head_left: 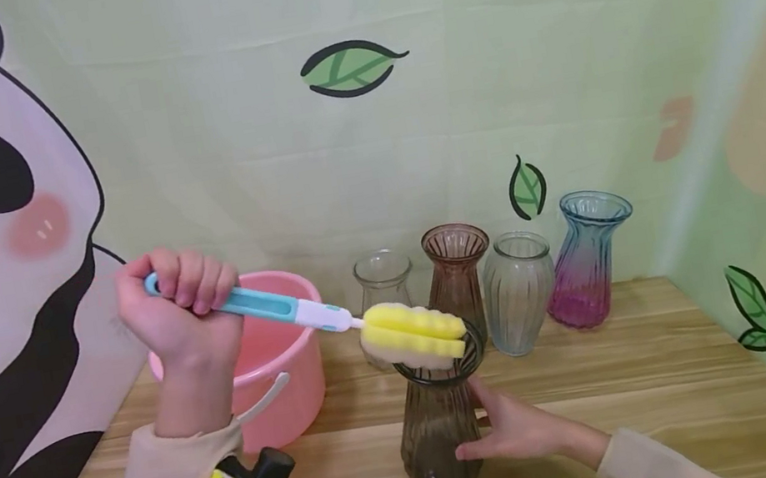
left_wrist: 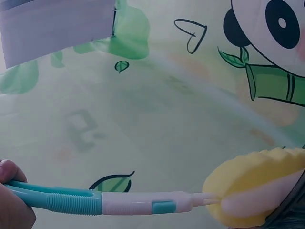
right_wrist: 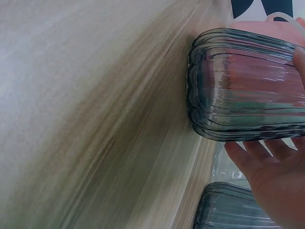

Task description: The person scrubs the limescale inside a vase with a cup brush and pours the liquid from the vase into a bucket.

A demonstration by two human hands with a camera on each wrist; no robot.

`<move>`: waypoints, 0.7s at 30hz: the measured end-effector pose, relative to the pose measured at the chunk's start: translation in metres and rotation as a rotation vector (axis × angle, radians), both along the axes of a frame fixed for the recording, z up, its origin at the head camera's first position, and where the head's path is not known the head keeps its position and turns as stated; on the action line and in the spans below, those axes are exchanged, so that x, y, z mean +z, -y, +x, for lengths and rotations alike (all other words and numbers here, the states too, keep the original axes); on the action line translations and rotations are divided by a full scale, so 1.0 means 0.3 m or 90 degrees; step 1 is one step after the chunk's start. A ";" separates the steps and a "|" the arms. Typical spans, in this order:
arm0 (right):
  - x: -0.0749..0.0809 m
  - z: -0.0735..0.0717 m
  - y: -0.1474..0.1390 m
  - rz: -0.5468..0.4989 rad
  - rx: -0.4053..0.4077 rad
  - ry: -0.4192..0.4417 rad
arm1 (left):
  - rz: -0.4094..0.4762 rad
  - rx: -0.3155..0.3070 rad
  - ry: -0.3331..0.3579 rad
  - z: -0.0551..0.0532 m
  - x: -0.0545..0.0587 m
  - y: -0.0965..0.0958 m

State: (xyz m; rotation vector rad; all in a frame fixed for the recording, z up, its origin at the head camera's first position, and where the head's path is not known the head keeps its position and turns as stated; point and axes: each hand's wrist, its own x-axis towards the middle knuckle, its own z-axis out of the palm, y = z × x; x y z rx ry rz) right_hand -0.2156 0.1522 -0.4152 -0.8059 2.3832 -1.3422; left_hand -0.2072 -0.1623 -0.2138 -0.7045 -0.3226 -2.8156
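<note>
Alignment, seemingly, of long yellow-sponge brush (head_left: 320, 315) clenched in left hand (head_left: 178, 311) with lower-centre ribbed grey-glass vase (head_left: 436, 443) gripped in right hand (head_left: 509, 426), likely needing steeper tilt.

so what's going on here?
A person's left hand grips a sponge bottle brush, its yellow sponge head at the mouth of a dark fluted glass vase, mostly outside it. The right hand holds that vase. Four other glass vases stand farther back on the wooden table; a pink bucket stands to the left.
</note>
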 end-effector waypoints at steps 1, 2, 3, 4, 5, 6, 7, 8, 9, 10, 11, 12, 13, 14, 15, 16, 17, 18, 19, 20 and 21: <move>0.000 0.000 0.000 -0.001 0.001 0.000 | -0.024 -0.009 -0.010 -0.001 0.006 -0.012; 0.001 0.000 0.000 0.000 0.003 -0.001 | -0.048 -0.020 -0.020 -0.003 0.015 -0.023; 0.001 0.000 0.000 -0.001 0.005 -0.001 | -0.075 -0.026 -0.030 -0.004 0.026 -0.033; 0.001 0.000 0.000 -0.002 0.007 -0.002 | -0.103 -0.032 -0.042 -0.005 0.037 -0.044; 0.001 0.000 -0.001 -0.004 0.009 -0.001 | -0.131 -0.036 -0.052 -0.006 0.050 -0.055; 0.000 -0.002 -0.002 -0.006 0.011 -0.002 | -0.158 -0.041 -0.065 -0.008 0.062 -0.066; -0.001 -0.003 -0.002 -0.007 0.013 -0.006 | -0.185 -0.044 -0.078 -0.009 0.074 -0.077; -0.002 -0.004 -0.002 -0.008 0.015 -0.009 | -0.210 -0.045 -0.090 -0.010 0.085 -0.089; -0.004 -0.005 -0.002 -0.010 0.015 -0.012 | -0.232 -0.045 -0.100 -0.012 0.095 -0.100; -0.006 -0.006 -0.002 -0.011 0.016 -0.015 | -0.250 -0.050 -0.109 -0.015 0.103 -0.111; -0.007 -0.007 -0.002 -0.011 0.015 -0.016 | -0.274 -0.046 -0.115 -0.016 0.111 -0.121; -0.009 -0.008 -0.003 -0.010 0.016 -0.018 | -0.298 -0.042 -0.121 -0.019 0.119 -0.131; -0.010 -0.009 -0.003 -0.009 0.016 -0.019 | -0.320 -0.036 -0.124 -0.023 0.126 -0.140; -0.011 -0.009 -0.003 -0.008 0.016 -0.018 | -0.339 -0.034 -0.127 -0.029 0.132 -0.149; -0.012 -0.010 -0.003 -0.007 0.016 -0.018 | -0.361 -0.031 -0.131 -0.035 0.138 -0.157; -0.012 -0.010 -0.004 -0.007 0.017 -0.018 | -0.381 -0.031 -0.135 -0.041 0.144 -0.167; -0.011 -0.010 -0.003 -0.007 0.018 -0.018 | -0.404 -0.026 -0.140 -0.048 0.149 -0.176; -0.010 -0.009 -0.003 -0.008 0.019 -0.017 | -0.418 -0.034 -0.148 -0.055 0.153 -0.184; -0.008 -0.007 -0.003 -0.009 0.020 -0.016 | -0.430 -0.044 -0.156 -0.062 0.157 -0.192; -0.006 -0.006 -0.002 -0.010 0.021 -0.016 | -0.439 -0.056 -0.164 -0.068 0.159 -0.201; -0.004 -0.005 -0.002 -0.011 0.021 -0.015 | -0.452 -0.064 -0.172 -0.072 0.161 -0.209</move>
